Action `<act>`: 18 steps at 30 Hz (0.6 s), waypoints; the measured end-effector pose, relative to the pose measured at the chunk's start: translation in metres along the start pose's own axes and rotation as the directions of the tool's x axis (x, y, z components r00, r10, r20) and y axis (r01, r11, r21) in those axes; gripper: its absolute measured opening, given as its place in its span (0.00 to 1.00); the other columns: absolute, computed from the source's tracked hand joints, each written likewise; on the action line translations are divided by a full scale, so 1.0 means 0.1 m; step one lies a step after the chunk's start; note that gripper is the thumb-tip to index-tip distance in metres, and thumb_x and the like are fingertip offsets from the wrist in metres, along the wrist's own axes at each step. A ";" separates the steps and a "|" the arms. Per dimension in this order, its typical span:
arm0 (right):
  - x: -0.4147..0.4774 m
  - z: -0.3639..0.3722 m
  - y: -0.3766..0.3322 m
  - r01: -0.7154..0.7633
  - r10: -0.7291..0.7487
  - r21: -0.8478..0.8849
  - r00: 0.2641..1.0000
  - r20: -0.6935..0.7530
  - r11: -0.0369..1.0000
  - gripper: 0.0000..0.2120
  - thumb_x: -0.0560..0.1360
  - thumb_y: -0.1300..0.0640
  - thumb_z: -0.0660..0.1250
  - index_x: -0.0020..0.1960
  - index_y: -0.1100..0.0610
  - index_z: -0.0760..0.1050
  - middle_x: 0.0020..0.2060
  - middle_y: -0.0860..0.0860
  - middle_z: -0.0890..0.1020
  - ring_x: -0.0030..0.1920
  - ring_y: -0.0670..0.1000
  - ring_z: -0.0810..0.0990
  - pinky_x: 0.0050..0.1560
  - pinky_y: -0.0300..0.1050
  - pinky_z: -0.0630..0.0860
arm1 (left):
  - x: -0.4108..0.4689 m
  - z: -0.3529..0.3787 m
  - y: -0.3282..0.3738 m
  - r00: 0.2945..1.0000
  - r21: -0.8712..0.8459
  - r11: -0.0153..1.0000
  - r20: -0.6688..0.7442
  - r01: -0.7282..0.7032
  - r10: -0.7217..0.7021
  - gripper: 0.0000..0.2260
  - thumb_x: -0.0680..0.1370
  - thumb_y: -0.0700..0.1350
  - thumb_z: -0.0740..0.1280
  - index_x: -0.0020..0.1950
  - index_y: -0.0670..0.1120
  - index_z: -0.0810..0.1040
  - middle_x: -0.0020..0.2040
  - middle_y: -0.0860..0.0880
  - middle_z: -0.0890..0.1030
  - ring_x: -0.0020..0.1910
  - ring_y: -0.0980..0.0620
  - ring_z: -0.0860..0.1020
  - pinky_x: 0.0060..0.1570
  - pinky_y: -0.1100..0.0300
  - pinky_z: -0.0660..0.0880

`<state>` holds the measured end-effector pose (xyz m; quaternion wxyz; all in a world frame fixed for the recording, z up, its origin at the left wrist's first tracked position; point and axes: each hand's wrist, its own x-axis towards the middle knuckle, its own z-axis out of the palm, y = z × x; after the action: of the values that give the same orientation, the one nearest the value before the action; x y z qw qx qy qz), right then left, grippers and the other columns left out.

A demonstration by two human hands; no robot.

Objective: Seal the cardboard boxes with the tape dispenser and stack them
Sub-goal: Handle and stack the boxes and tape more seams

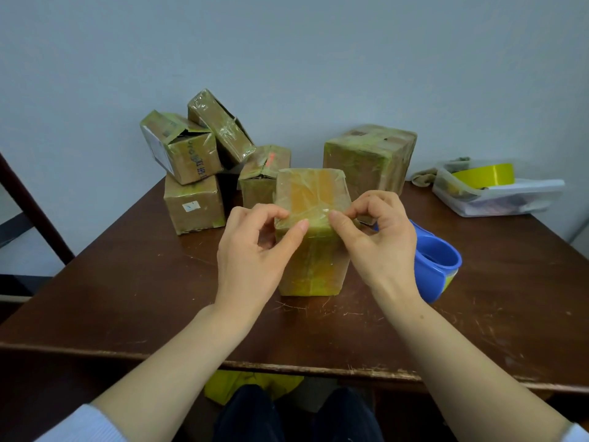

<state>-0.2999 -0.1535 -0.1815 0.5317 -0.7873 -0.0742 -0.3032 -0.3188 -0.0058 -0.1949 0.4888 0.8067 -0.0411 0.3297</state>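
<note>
Your left hand (251, 247) and right hand (373, 237) meet at the near top edge of the tall cardboard box (310, 237) standing upright in the middle of the dark brown desk (127, 298). Your left fingers (298, 228) are narrow, thumb and forefinger pressed onto the clear tape (314, 199) wrapping the box top. Your right fingers (336, 218) are also narrow and pinched at the same edge; whether they grip a loose tape end or just press it flat is hard to tell.

The blue tape dispenser (436, 263) lies on the desk just beside the box, behind your right wrist.

Behind the box, 4 smaller boxes (194, 170) sit in a loose heap at the back left: 2 on the desk, 2 tilted on top of them. A larger taped box (369, 157) stands alone at the back right.

At the far right edge, a clear plastic tray (497, 199) holds a yellow tape roll (486, 175).
</note>
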 end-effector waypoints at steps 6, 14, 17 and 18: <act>0.11 0.03 -0.02 -0.141 0.145 -0.099 0.989 0.028 0.985 0.10 0.67 0.54 0.73 0.33 0.49 0.72 0.44 0.40 0.73 0.41 0.35 0.73 0.42 0.33 0.71 | 0.09 0.03 0.10 0.993 0.020 0.993 0.030 0.116 -0.116 0.05 0.71 0.54 0.72 0.39 0.61 0.76 0.42 0.53 0.72 0.38 0.59 0.73 0.40 0.66 0.71; 0.13 0.05 0.00 -0.291 0.290 0.040 0.957 0.022 0.956 0.17 0.67 0.51 0.75 0.53 0.48 0.76 0.50 0.46 0.80 0.49 0.42 0.79 0.54 0.47 0.78 | 0.14 0.10 0.16 0.944 -0.017 0.944 -0.010 0.328 -0.329 0.17 0.71 0.54 0.72 0.57 0.54 0.75 0.47 0.54 0.77 0.42 0.57 0.75 0.48 0.51 0.76; 0.13 0.05 -0.04 -0.246 0.246 -0.010 0.969 -0.017 0.969 0.14 0.66 0.48 0.76 0.48 0.48 0.77 0.47 0.47 0.81 0.47 0.42 0.79 0.51 0.43 0.78 | 0.17 0.09 0.16 0.937 -0.018 0.937 0.026 0.350 -0.349 0.22 0.63 0.65 0.73 0.52 0.60 0.76 0.48 0.53 0.78 0.47 0.56 0.77 0.49 0.51 0.77; 0.14 0.05 -0.05 -0.222 0.222 -0.035 0.975 -0.018 0.974 0.13 0.67 0.48 0.76 0.49 0.49 0.78 0.47 0.47 0.81 0.46 0.42 0.79 0.51 0.43 0.78 | 0.19 0.08 0.16 0.936 -0.026 0.936 0.031 0.351 -0.351 0.18 0.62 0.65 0.74 0.46 0.61 0.75 0.48 0.53 0.79 0.48 0.55 0.78 0.50 0.49 0.77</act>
<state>-0.2887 -0.1499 -0.1710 0.5482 -0.7982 0.0234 -0.2486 -0.3064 -0.0159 -0.1747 0.5515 0.7977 0.0920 0.2259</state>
